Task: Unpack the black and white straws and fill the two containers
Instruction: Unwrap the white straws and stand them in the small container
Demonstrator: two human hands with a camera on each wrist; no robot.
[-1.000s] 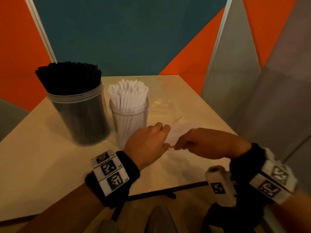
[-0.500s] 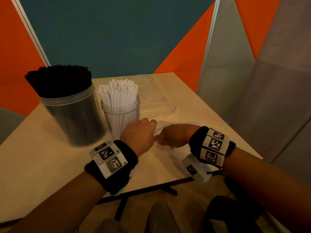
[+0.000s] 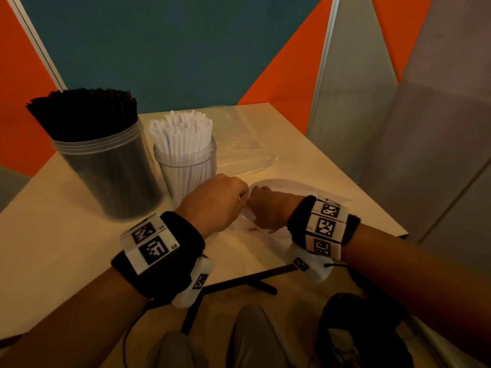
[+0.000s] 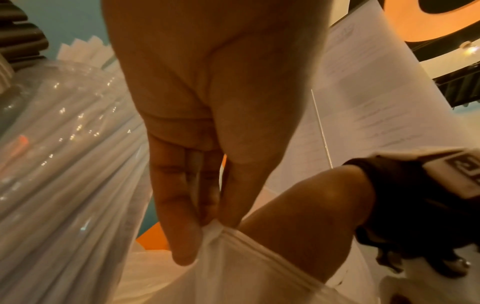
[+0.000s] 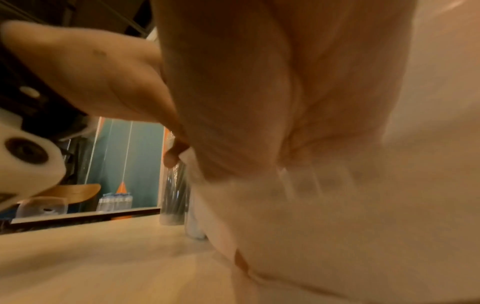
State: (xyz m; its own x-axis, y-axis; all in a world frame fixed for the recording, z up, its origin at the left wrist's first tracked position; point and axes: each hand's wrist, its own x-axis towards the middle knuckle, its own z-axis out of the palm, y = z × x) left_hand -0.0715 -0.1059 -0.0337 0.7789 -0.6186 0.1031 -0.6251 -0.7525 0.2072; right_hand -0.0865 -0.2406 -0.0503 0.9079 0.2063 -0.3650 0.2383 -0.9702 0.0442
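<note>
A big clear jar (image 3: pixel 111 176) packed with black straws (image 3: pixel 82 112) stands at the left of the table. Beside it a smaller clear jar (image 3: pixel 187 171) holds white straws (image 3: pixel 182 128). Just in front of that jar my two hands meet over a translucent white plastic bag (image 3: pixel 247 212). My left hand (image 3: pixel 216 205) pinches the bag's rim (image 4: pixel 233 244) between thumb and fingertips (image 4: pixel 182 236). My right hand (image 3: pixel 265 208) is curled at the bag's mouth, with the rim lying across it (image 4: pixel 298 226). Film (image 5: pixel 337 226) covers its fingers in the blurred right wrist view. The bag's contents are hidden.
A flat, clear plastic wrapper (image 3: pixel 244 152) lies behind the hands, right of the white straws. The beige table (image 3: pixel 66 248) ends close to my wrists, with black bars (image 3: pixel 239 282) below its near edge. Grey panels (image 3: pixel 425 155) stand at the right.
My right hand has moved left and closer, from a stretched pinch to a curl against the left hand at the bag's mouth. The left hand keeps its pinch. The jars have not moved.
</note>
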